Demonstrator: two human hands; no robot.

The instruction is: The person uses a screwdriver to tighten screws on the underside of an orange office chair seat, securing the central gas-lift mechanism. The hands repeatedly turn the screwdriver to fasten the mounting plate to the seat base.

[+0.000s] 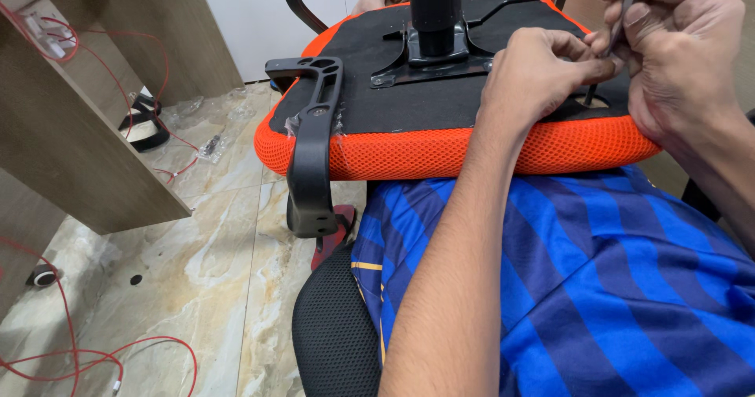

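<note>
An upturned orange mesh chair seat [440, 149] with a black underside rests against my lap. My left hand [539, 70] lies on the black underside with fingertips pinched at a small screw or fitting near the right side. My right hand [676, 51] grips a thin grey metal tool [625, 7], its tip pointing down at the same spot beside my left fingers. A black armrest [311, 141] is attached to the seat's left edge. The black gas-lift column [434, 11] rises from the metal plate in the seat's middle.
A wooden desk panel [79, 129] stands at the left with red wires [94, 358] trailing over the marble floor. A black caster wheel [41, 275] lies far left. A black mesh backrest [334, 334] sits below the seat.
</note>
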